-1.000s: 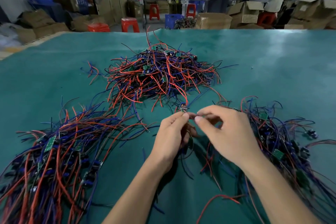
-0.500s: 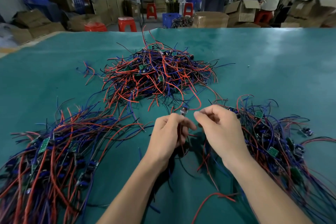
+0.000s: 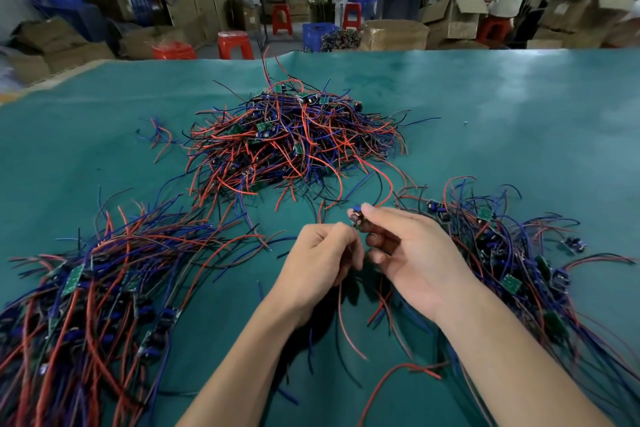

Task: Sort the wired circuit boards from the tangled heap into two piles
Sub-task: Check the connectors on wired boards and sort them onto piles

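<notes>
Upright, the small board (image 3: 356,218) sits in the right hand's (image 3: 415,260) grip, left hand (image 3: 320,263) pinching its wires

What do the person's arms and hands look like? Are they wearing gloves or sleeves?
No gloves and no sleeves show. Both forearms are bare all the way down to the bottom edge of the picture. The left hand and the right hand are bare too. No ring, watch or bracelet shows on either one. The fingers have short, plain nails with no polish.
</notes>
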Demonstrator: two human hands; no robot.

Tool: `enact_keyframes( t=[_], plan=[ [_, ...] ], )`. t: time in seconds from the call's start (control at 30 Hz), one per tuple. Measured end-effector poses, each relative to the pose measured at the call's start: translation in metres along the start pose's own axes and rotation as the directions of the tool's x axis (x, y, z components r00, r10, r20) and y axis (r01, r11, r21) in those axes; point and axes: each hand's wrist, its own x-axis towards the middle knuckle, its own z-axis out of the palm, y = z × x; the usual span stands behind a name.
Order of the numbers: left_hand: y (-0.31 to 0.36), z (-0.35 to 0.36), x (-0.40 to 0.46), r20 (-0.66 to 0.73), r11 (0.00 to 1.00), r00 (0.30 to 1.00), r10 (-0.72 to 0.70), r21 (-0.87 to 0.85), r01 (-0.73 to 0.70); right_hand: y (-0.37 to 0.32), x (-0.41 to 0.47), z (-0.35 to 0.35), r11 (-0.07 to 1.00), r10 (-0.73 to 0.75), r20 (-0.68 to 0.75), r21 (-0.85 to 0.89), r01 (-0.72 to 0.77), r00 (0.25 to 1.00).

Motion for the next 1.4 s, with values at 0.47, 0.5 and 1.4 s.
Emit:
enact_keyframes(
  t=[0.47, 0.5, 1.4],
  plan=[
    [-0.006, 0.001, 0.001, 0.017, 0.999, 1.0, 0.011, -0.031, -0.01, -0.003, 0.007, -0.015, 0.821, -0.379, -0.042, -0.476, 0.315, 0.925],
    [-0.007, 0.001, 0.001, 0.026, 1.0, 0.999, 0.02, -0.012, -0.02, -0.002, 0.008, -0.018, 0.781, -0.416, -0.05, -0.531, 0.329, 0.908],
    [-0.004, 0.0, 0.002, 0.144, 0.999, 0.989, 0.041, -0.034, -0.037, -0.003, -0.003, -0.008, 0.471, -0.623, 0.085, -0.753, 0.459, 0.778]
  ],
)
